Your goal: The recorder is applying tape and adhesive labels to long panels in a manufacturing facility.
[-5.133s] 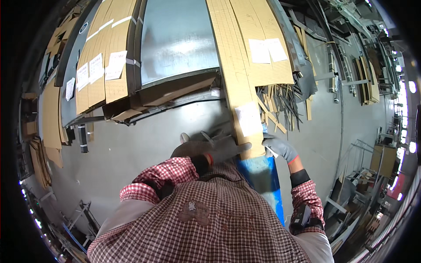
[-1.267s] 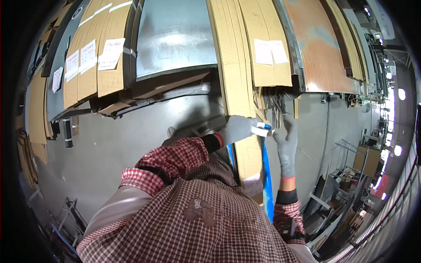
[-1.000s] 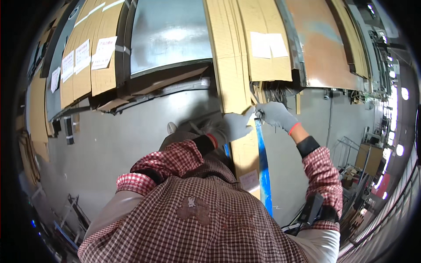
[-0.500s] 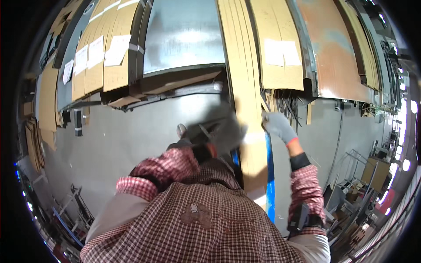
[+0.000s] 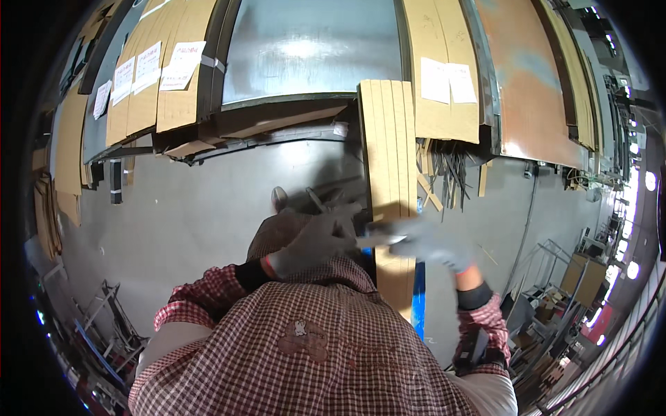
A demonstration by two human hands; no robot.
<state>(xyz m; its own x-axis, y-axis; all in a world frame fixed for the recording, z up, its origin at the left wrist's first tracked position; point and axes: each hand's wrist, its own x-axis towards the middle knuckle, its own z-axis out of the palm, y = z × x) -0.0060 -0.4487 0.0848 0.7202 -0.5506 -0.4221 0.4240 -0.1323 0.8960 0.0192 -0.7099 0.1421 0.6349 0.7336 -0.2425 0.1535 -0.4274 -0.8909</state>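
A bundle of long yellow-brown cardboard-like strips (image 5: 388, 145) lies lengthwise in front of me, slightly right of centre. Across its near part, a short pale strip (image 5: 378, 240) stretches between my hands; whether it is tape or something else is unclear. My left hand (image 5: 316, 243), in a grey glove, is at the left side of the bundle, fingers pinched at the strip's left end. Over the bundle's right edge is my right hand (image 5: 437, 241), gloved in grey and smeared by motion, its fingers closed around the other end.
Beyond the bundle lie a grey metal-looking sheet (image 5: 312, 48), brown boards with paper sheets (image 5: 182, 66) and a coppery panel (image 5: 538, 76). Thin strips (image 5: 451, 170) hang right of the bundle. A blue support (image 5: 419, 298) shows under it. Metal frames (image 5: 118, 312) stand at the left.
The bundle has shifted toward me, and its far end now shows. My right hand has come in from the right edge to near my left. My left hand has moved back slightly.
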